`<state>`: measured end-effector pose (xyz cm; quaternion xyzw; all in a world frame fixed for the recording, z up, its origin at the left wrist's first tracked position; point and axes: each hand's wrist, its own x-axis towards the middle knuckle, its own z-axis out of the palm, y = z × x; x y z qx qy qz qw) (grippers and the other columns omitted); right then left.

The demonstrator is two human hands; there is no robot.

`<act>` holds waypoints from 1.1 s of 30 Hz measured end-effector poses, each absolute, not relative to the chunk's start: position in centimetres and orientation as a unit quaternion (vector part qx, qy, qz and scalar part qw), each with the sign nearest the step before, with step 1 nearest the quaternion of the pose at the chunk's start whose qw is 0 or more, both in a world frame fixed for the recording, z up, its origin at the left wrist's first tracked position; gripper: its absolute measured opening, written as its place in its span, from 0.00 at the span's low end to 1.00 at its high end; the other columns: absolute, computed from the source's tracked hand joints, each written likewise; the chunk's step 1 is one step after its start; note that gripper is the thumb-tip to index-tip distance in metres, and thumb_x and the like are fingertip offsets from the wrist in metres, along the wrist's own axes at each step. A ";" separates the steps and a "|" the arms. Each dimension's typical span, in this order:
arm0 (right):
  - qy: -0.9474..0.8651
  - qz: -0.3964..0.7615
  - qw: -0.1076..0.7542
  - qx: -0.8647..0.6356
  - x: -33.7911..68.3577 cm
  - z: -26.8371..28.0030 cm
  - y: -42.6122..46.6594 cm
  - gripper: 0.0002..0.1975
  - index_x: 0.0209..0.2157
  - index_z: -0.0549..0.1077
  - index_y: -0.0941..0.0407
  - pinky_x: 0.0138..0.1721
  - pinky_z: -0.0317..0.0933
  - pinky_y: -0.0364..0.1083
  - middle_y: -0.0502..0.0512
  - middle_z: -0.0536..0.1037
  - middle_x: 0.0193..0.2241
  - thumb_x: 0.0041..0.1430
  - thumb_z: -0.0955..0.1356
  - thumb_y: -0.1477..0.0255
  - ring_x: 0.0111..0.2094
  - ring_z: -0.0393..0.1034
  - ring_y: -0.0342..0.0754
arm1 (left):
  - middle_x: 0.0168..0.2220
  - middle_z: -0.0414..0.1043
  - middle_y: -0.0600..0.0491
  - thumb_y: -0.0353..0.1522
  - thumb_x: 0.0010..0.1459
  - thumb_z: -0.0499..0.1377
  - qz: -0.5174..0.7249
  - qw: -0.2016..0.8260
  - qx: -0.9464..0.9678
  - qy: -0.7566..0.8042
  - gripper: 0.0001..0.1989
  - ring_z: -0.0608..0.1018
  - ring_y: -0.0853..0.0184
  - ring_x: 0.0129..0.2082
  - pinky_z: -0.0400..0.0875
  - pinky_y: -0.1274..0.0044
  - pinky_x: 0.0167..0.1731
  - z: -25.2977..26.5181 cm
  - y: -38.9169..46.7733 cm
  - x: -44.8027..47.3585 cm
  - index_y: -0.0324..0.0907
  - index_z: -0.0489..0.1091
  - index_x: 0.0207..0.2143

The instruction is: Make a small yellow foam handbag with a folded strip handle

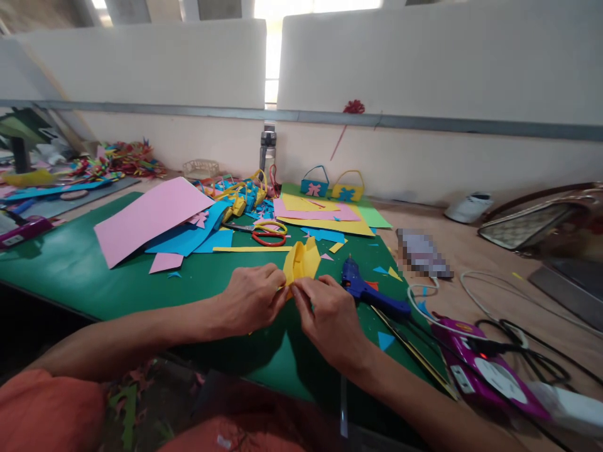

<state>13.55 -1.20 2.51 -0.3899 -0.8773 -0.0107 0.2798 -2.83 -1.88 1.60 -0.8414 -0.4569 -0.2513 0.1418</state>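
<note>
Between my two hands is a folded yellow paper piece (303, 258), shaped like a small open bag. My left hand (254, 298) pinches its lower left side, and my right hand (327, 314) pinches the lower right side, fingertips close together. The paper is held just above the green cutting mat (198, 292). A blue glue gun (370, 292) lies to the right of my right hand. Beyond the paper rest scissors (268, 232) with red and yellow handles, and a yellow strip (252, 249).
Pink sheet (153, 216) and blue sheets (193, 232) lie at left. Finished small blue bag (314, 182) and yellow bag (347, 187) stand at the back. A purple power strip (485, 370) with cables sits at right, near a phone-like blurred object (424, 253) and a handbag (537, 220).
</note>
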 end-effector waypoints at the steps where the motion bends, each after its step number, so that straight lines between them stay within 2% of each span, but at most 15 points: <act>1: -0.879 -0.017 0.277 -0.388 13.5 2.5 -1.2 0.13 0.28 0.70 0.57 0.36 0.53 0.45 0.54 0.77 0.24 0.63 0.58 0.75 0.26 0.68 0.45 | 0.24 0.68 0.53 0.32 0.61 0.47 -0.241 0.146 -0.842 -0.460 0.12 0.71 0.69 0.22 0.54 0.77 0.19 1.6 -1.9 -2.8 0.41 0.65 0.26; 9: -0.880 -0.024 0.263 -0.394 13.3 2.3 -1.4 0.13 0.27 0.69 0.57 0.37 0.52 0.46 0.54 0.76 0.23 0.62 0.58 0.75 0.25 0.68 0.45 | 0.24 0.68 0.52 0.31 0.60 0.47 -0.206 0.142 -0.850 -0.463 0.11 0.71 0.67 0.22 0.50 0.77 0.18 1.6 -2.0 -2.9 0.40 0.65 0.27; 21: -0.877 -0.013 0.260 -0.404 13.1 2.5 -1.6 0.12 0.23 0.64 0.55 0.43 0.50 0.47 0.50 0.74 0.20 0.59 0.58 0.76 0.22 0.65 0.43 | 0.20 0.69 0.54 0.30 0.53 0.51 -0.267 -0.022 -0.831 -0.487 0.09 0.66 0.72 0.18 0.50 0.78 0.20 2.0 -2.1 -2.7 0.40 0.66 0.21; 28: -0.876 -0.004 0.248 -0.413 13.0 2.6 -1.7 0.11 0.24 0.65 0.55 0.46 0.48 0.50 0.50 0.74 0.20 0.59 0.58 0.76 0.23 0.65 0.44 | 0.18 0.67 0.56 0.29 0.51 0.52 -0.282 -0.051 -0.827 -0.484 0.08 0.63 0.74 0.17 0.47 0.79 0.20 2.0 -2.1 -2.6 0.39 0.64 0.20; 33: -0.873 0.018 0.239 -0.425 13.1 2.7 -1.7 0.10 0.25 0.66 0.55 0.47 0.48 0.51 0.51 0.76 0.22 0.60 0.59 0.75 0.24 0.67 0.45 | 0.18 0.67 0.56 0.28 0.51 0.51 -0.298 -0.033 -0.828 -0.474 0.09 0.63 0.74 0.17 0.48 0.79 0.19 1.8 -2.1 -2.7 0.39 0.63 0.19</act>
